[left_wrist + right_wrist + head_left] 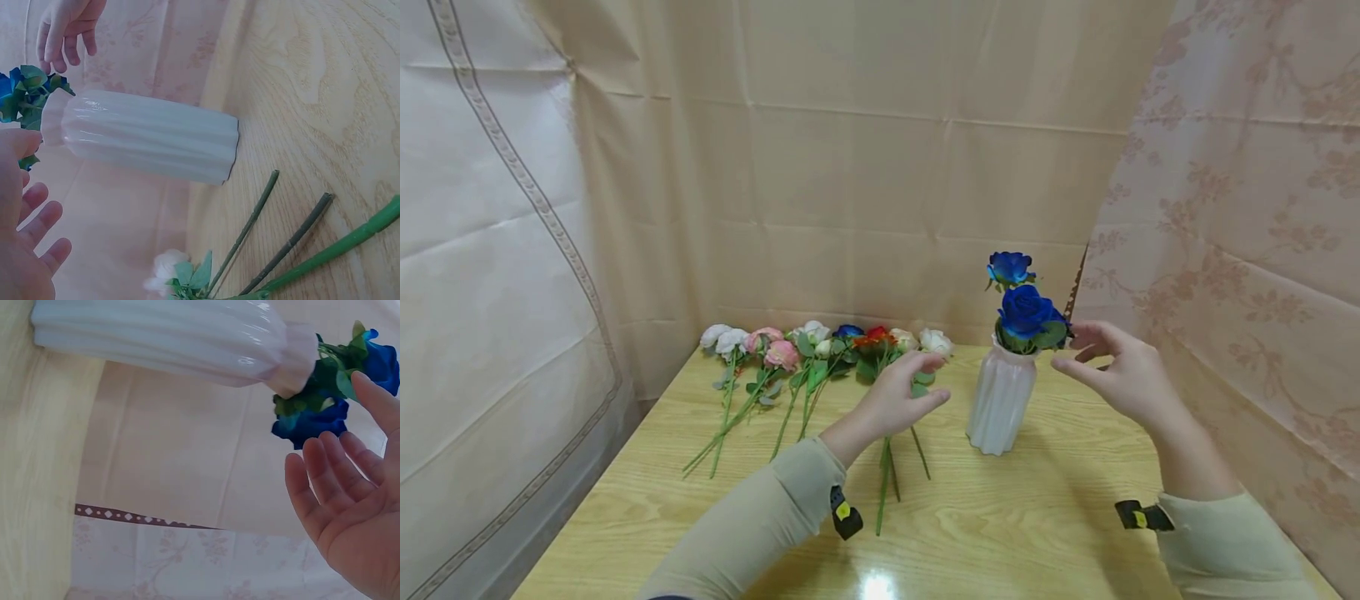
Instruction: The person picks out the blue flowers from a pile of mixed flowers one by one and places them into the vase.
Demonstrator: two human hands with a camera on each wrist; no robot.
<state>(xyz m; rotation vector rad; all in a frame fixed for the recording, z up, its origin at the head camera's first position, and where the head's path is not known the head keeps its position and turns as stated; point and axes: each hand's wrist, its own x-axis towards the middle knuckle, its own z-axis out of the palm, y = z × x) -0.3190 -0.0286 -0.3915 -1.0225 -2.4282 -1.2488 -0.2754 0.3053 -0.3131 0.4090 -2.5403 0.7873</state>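
A ribbed white vase stands upright on the table, with several blue roses in its mouth. Just right of the blooms is my right hand, fingers loosely bent and nothing in its grasp; in the right wrist view its fingertips are close beside the lower blue rose. My left hand hovers left of the vase, over the lying stems, thumb and fingers spread apart and holding nothing. In the left wrist view the vase rises between both hands.
Along the table's back edge lie white flowers, pink flowers, a blue rose, an orange-red flower and a white rose, stems pointing forward. Curtains enclose the wooden table behind and at both sides.
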